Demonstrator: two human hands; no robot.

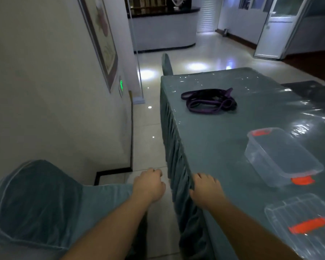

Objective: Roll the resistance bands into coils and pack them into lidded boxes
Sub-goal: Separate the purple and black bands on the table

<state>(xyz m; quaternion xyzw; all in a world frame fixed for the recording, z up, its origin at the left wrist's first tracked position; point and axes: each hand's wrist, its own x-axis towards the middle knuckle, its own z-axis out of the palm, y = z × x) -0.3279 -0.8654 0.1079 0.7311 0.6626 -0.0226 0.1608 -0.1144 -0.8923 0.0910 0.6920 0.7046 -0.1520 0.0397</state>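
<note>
Resistance bands, purple and black, flat rubbery loops (209, 101), lie in a loose uncoiled tangle on the teal cloth-covered table under a glossy clear plastic sheet (214, 139), toward its far end and just in from its left edge. Nearer than the bands, along the same table top, stands a clear rectangular plastic box with orange latches (281, 156), lid seated; nothing is visible inside it. Nearer again than that box, at the lower right of the view, lies a second clear plastic container with an orange clip (304, 224); whether it is a whole box or a lid alone cannot be told. Both containers sit well apart from the bands.

Right hand (204, 188) rests at the table's near left edge, fingers lying over the edge with the thumb below it at the pleated skirt; it holds none of the task items. Left hand (148, 184) hangs in the air left of that edge, above the pale tiled floor (148, 128), fingers loosely curled and holding nothing.

Left of the table, a teal upholstered chair (38, 203) stands against the cream wall (45, 91), which carries a framed picture (101, 40).
</note>
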